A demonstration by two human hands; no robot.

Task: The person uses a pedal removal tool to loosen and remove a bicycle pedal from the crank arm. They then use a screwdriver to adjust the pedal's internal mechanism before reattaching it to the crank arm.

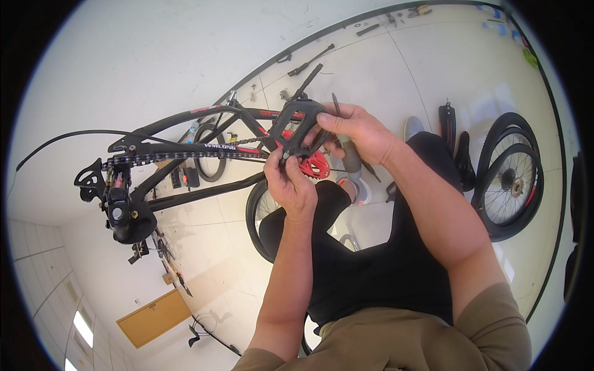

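Observation:
A black bicycle pedal (289,123) is gripped along its right side by my right hand (365,137), thumb on top. The same hand appears to have a slim tool with a thick grey-green handle (351,157) tucked under its fingers; its kind is unclear. My left hand (291,188) pinches the pedal's near end, where a small metal end shows between thumb and fingertips. Just behind the pedal, the red chainring (315,166) is partly hidden by my hands. The black bicycle frame (185,117) extends to the left, with a chain (179,156) along it.
Two wheels (508,179) lie at the right beside a black saddle (463,162). Another wheel (257,216) is partly hidden by my leg. Tools, including a hammer (371,28), lie along the far wall. A loose cable (62,135) arcs out at the left.

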